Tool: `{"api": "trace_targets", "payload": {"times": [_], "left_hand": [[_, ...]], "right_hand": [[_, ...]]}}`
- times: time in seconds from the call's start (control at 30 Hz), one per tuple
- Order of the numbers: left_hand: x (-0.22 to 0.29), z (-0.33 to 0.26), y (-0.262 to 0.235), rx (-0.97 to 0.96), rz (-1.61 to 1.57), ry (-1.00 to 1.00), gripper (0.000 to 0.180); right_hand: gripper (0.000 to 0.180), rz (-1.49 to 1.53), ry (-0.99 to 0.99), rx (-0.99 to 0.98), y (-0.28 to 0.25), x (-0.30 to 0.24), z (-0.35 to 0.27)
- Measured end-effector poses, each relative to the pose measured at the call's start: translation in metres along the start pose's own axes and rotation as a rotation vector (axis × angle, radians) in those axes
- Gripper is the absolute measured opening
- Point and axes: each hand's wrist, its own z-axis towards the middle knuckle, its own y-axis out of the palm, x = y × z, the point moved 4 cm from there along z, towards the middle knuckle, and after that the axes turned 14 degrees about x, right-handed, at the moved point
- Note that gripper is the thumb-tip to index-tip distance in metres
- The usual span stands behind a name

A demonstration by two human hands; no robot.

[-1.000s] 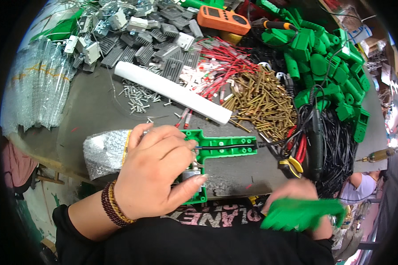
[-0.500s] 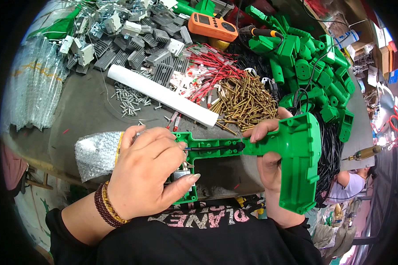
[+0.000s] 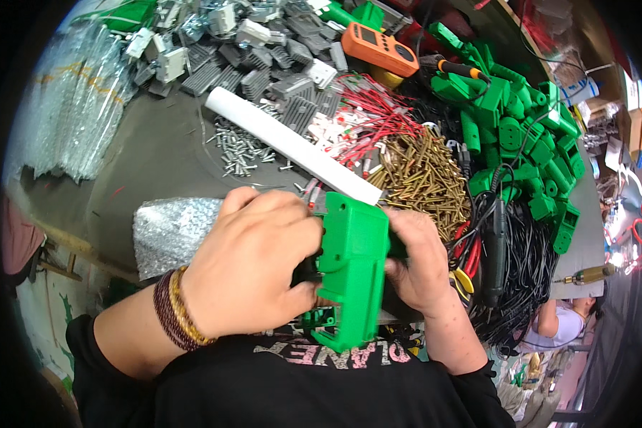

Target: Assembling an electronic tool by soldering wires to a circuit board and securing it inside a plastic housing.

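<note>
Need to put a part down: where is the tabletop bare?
The main bare patch is grey tabletop at left, between the clear plastic bundle, silver screws and bubble-wrapped item; a red scrap lies there. Crowded: rightward, brass screws, black cables, green parts; in front, the left hand and right hand flank the green shell.

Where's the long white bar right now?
Head view, just above centre: it lies slantwise, grey finned blocks above it, silver screws below its left half, its right end near the brass screws and green housing.
</note>
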Motion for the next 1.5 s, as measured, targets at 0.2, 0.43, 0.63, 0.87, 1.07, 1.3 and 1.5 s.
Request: {"api": "trace_targets", "payload": {"times": [0.2,0.43,0.63,0.87,1.07,1.3,1.5], "left_hand": [[-0.007,-0.002,-0.001,0.450,-0.259,-0.084,0.067],[-0.009,0.003,-0.002,-0.097,-0.210,0.005,0.086],[-0.012,-0.002,-0.011,-0.213,-0.190,0.183,0.100],[-0.010,-0.008,-0.009,-0.143,-0.123,0.180,0.102],[-0.015,-0.013,-0.006,-0.072,-0.159,0.212,0.099],[-0.016,-0.012,-0.002,-0.054,-0.150,0.221,0.098],[-0.017,-0.014,-0.003,-0.023,-0.145,0.258,0.087]], "right_hand": [[0.056,-0.042,-0.025,0.046,0.009,-0.002,-0.003],[0.046,0.001,-0.016,0.026,0.012,0.002,-0.005],[0.045,-0.060,-0.042,0.012,0.015,-0.004,-0.006],[0.054,-0.124,-0.026,-0.094,0.008,-0.019,0.005],[0.046,0.133,-0.149,-0.183,0.034,-0.058,0.001],[0.030,0.280,-0.205,-0.083,0.042,-0.057,-0.018],[0.028,0.199,-0.259,-0.073,0.044,-0.068,-0.018]]}}
